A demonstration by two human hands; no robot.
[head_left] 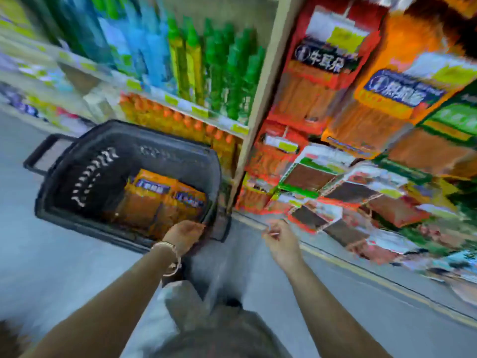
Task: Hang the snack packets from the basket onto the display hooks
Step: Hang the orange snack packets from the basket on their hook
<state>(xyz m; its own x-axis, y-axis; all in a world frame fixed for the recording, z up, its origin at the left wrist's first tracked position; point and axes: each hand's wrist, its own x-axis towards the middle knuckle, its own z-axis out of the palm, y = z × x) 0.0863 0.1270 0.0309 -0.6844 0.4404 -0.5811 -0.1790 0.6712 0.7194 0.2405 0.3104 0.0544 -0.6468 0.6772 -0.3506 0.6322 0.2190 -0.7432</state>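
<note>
On the shop floor (51,254), left hand (184,235) reaches into basket (85,226), grip unclear; right hand (281,244) loose, empty.

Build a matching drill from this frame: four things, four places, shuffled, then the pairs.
Things
1. basket
2. orange packets
3. left hand
4. green bottles

Places
A. upright on a shelf
B. at the basket's near rim
C. on the floor, left of the display
D. lying inside the basket

Pairs: 1-C, 2-D, 3-B, 4-A
</note>
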